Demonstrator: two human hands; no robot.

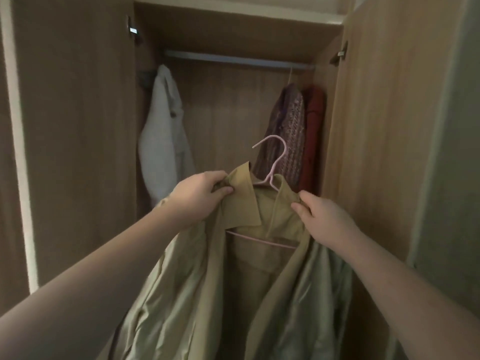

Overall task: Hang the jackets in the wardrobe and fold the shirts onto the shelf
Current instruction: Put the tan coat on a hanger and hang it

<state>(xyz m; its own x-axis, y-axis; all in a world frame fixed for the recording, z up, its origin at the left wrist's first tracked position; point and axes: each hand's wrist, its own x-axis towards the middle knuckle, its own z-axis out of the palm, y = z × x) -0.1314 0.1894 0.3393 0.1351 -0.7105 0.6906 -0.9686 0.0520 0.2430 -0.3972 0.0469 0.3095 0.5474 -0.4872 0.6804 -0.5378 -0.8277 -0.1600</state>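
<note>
Head view: my left hand pinches the left collar of the olive jacket, and my right hand pinches its right collar edge, fingers curled on cloth. The jacket hangs in the lower centre of the frame, on a pink hanger, in front of the open wardrobe. The hook points up, well below the rail at upper centre. I judge the risk is that I grip fabric, not the hanger: on lifting, the hanger could tilt or slide out. The hook could also snag the woven garment at right of centre.
</note>
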